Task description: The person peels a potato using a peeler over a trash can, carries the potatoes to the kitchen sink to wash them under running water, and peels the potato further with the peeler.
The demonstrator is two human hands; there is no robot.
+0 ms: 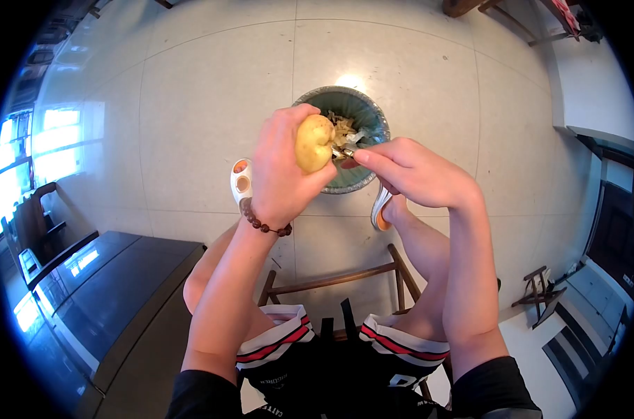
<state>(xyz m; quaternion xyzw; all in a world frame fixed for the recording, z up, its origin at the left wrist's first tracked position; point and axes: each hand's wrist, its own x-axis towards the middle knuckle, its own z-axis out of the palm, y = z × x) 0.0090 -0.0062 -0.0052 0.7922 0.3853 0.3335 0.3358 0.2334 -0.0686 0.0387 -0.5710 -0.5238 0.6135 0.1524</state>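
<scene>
from where i stand, the left hand (282,157) curls round the potato (313,144) over the left side of the bin (382,115), and the right hand (411,171) pinches a small metal tool (345,152), probably a peeler, above the bin's middle, at the potato's edge. i'd use short, light strokes, keep the left hand behind the tool, and let peelings join the scraps (344,128) inside the bin
</scene>
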